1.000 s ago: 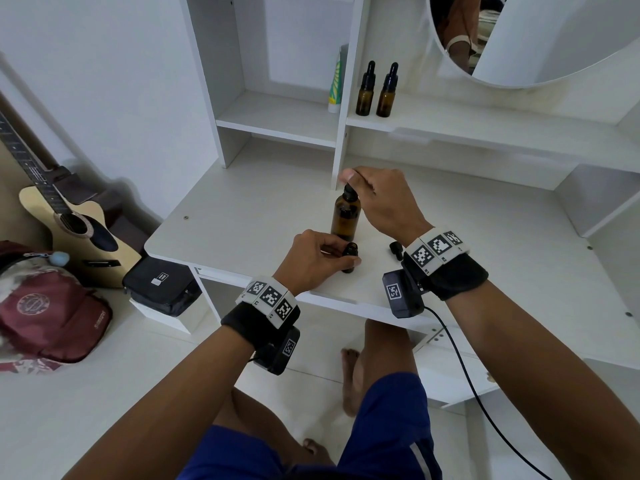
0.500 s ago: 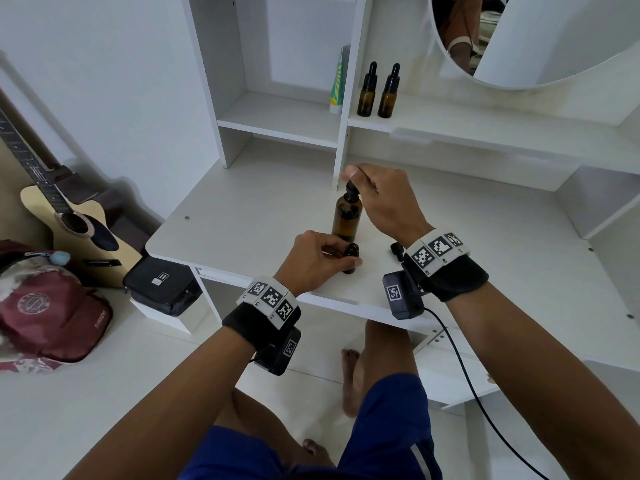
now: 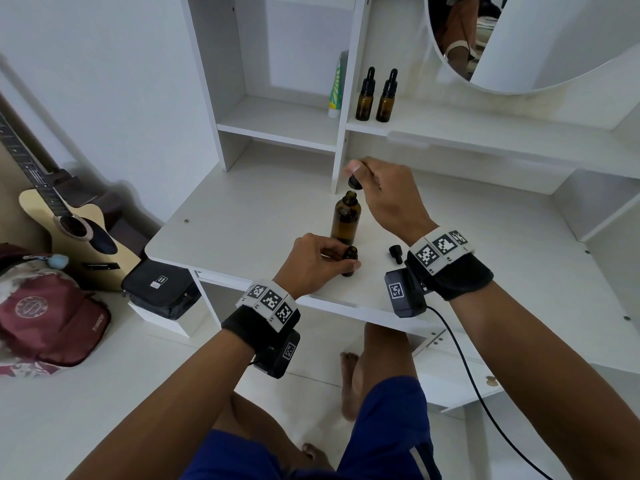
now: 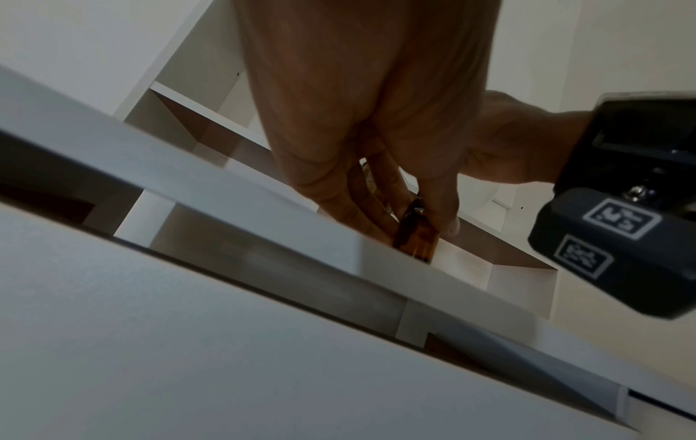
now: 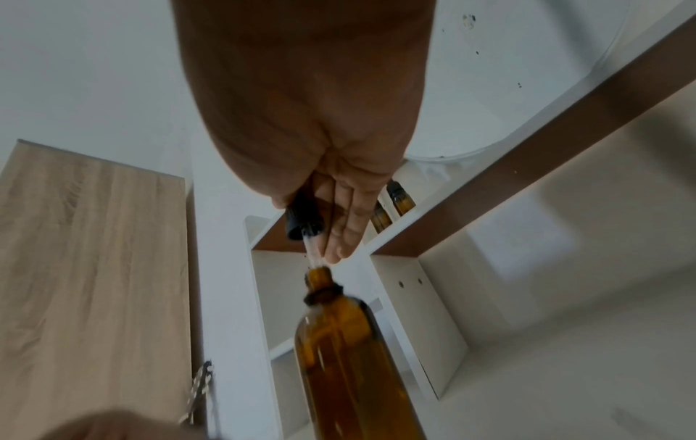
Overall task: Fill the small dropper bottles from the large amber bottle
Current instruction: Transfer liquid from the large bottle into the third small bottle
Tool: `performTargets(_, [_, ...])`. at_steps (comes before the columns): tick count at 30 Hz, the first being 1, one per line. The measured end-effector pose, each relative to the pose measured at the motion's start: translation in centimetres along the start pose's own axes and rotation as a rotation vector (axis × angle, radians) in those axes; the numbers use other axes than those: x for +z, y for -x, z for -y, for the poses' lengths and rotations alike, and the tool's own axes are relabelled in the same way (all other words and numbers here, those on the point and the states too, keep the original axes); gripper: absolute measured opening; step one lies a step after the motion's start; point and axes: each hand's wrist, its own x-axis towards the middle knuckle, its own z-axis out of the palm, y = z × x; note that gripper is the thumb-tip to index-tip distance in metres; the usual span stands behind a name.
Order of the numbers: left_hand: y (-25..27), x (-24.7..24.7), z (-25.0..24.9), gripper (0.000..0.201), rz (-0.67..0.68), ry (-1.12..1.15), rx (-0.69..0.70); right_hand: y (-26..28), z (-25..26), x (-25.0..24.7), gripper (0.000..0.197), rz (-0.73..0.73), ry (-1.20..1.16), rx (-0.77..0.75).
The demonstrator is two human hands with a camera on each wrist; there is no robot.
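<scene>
Where half a second ago my right hand (image 3: 384,192) was pinching the black dropper cap down on the neck of the large amber glass bottle (image 3: 345,218), that black rubber-bulbed dropper (image 5: 303,221) is now lifted clear, and the wrist view shows its clear glass pipette (image 5: 315,253) with the tip just at the open mouth. The big bottle stands upright on the white counter (image 3: 242,216), right of the shelf divider, and it has not moved. My left hand (image 3: 313,263) has stayed put near the front edge, its fingers (image 4: 380,190) curled round the small amber dropper bottle (image 3: 349,260), which stands open just in front of the big one. Its small black cap (image 3: 396,253) lies on the counter to the right, close to my right wrist. Two more small capped amber bottles (image 3: 375,97) wait on the far shelf. I judge this as the draw finished and the carry about to begin: the pipette needs to travel the short way nearer and down into the small neck. Whether it holds liquid I cannot tell.
</scene>
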Motion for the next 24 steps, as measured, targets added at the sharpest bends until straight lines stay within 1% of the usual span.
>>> performTargets(2, [0.0, 0.0, 0.0, 0.023, 0.002, 0.003, -0.005, -0.4, 0.5, -0.9, 0.038, -0.041, -0.041, -0.007])
performTargets(7, [0.1, 0.0, -0.1, 0.021, 0.014, 0.025, -0.022, -0.7, 1.8, -2.9, 0.036, -0.158, -0.076, -0.105])
performTargets(12, [0.2, -0.1, -0.3, 0.018, 0.024, 0.044, -0.019, 0.2, 2.7, -4.3, 0.037, -0.207, -0.136, -0.121])
performTargets(15, [0.3, -0.1, -0.3, 0.019, 0.024, 0.043, -0.013, 1.4, 2.9, -4.3, 0.035, -0.143, -0.156, -0.122])
performTargets(19, [0.4, -0.1, -0.4, 0.019, 0.034, 0.061, -0.014, 2.9, 2.4, -3.4, 0.039, -0.026, -0.121, -0.049])
performTargets(21, [0.4, -0.2, -0.4, 0.020, 0.032, 0.058, -0.012, 3.4, 2.4, -3.0, 0.038, -0.007, -0.132, -0.021])
performTargets(24, [0.4, -0.2, -0.4, 0.019, 0.025, 0.041, 0.003, 3.8, 2.5, -2.7, 0.035, -0.007, -0.133, -0.023])
